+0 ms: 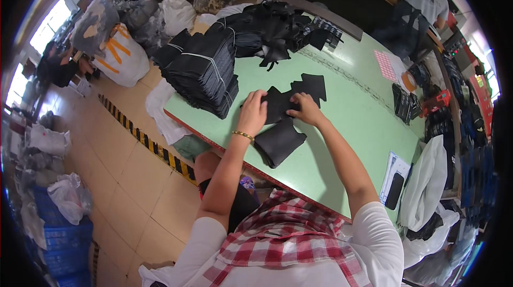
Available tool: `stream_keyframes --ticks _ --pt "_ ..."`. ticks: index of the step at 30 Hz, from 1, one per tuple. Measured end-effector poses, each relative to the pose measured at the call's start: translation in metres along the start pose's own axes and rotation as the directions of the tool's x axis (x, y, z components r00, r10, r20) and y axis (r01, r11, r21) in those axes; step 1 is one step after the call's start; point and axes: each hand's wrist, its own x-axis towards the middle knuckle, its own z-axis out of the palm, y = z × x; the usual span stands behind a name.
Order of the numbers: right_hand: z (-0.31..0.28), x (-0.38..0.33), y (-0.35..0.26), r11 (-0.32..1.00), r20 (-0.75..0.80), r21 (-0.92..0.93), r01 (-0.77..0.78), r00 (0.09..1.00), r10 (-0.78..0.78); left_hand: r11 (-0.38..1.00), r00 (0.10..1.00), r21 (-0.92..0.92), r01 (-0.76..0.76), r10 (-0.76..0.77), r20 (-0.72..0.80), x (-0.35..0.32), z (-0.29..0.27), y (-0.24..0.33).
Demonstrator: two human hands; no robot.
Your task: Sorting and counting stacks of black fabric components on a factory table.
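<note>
A dark, flat black cut piece [275, 104], leather-like, lies between my hands on the green tabletop. My left hand [253, 112], with a gold-coloured bracelet at its wrist, has its bent fingers and thumb at the piece's left edge. My right hand [305, 109] pinches the right side of the black material between thumb and fingers. Beyond it another black piece with a stepped outline [312, 87] reaches to the upper right. Nearer to me rests a small pile of smooth black pieces [280, 143]. Where one piece ends under my fingers is hard to see.
Tied stacks of black pieces [200, 73] stand at the table's left end, with loose black scraps [275, 25] behind. A phone [395, 191] lies on papers at the right. White bags [425, 180] hang by the right edge. A person [417, 9] stands at the far right.
</note>
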Motion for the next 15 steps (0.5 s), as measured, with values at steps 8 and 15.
stream_keyframes --ticks 8,15 --pt "0.016 0.045 -0.024 0.885 0.116 -0.358 -0.297 0.926 0.358 0.934 0.974 0.356 -0.026 -0.057 0.22 0.008 0.01 -0.063" --pt "0.017 0.017 -0.002 0.97 -0.074 0.151 -0.192 0.976 0.204 0.905 0.889 0.424 -0.037 -0.164 0.428 0.047 0.01 -0.043"
